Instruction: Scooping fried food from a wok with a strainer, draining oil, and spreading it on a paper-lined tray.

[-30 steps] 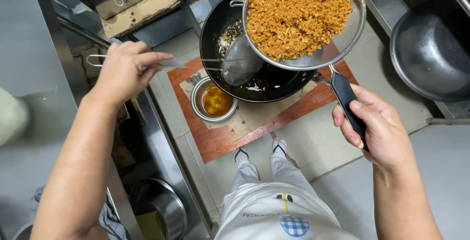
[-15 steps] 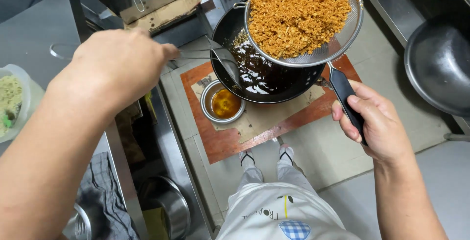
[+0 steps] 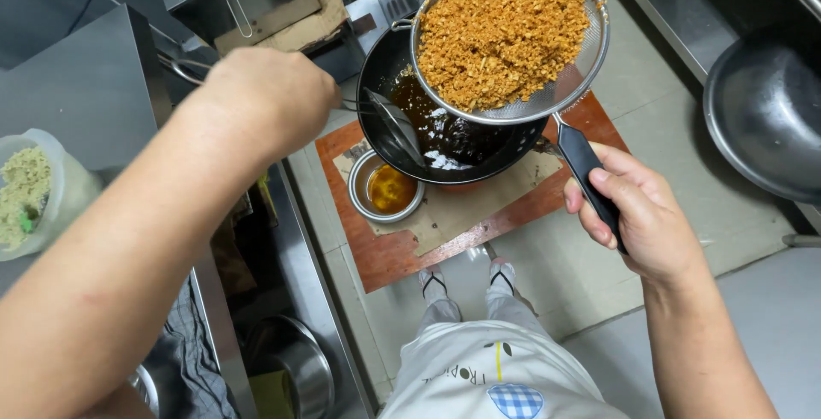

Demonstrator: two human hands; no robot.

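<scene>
Head view: you stood over a red board (image 3: 389, 256) on the floor, both arms reaching forward and down.
Right hand: your right hand (image 3: 641, 214) was wrapped tight around the black handle (image 3: 586, 171) of a wire strainer (image 3: 590, 60), fingers curled fully round it, thumb along the top.
Strainer: it sat up and forward of that grip, held level in the air and heaped with golden-brown fried crumbs (image 3: 500, 30).
Wok: a black wok (image 3: 380, 68) lay directly under the strainer bowl, beyond your right fist, with dark oil (image 3: 432, 124) pooled inside; the strainer hung above it, not resting on its rim.
Left hand: your left hand (image 3: 269, 98) was a closed fist around the wire handle of a ladle (image 3: 393, 124), though the fist hid the fingers and the handle's end.
Ladle: its shaft ran rightward from that grip and its head dipped inside the wok, near the oil.
Small bowl: a metal bowl (image 3: 385, 188) with amber liquid stood on the cardboard (image 3: 479, 201) covering the board, just beside the wok, below and between your two grips.
Left of your forearm: a plastic tub (image 3: 38, 192) of pale crumbs.
Right of your right hand: a second, empty wok (image 3: 761, 120), well apart.
</scene>
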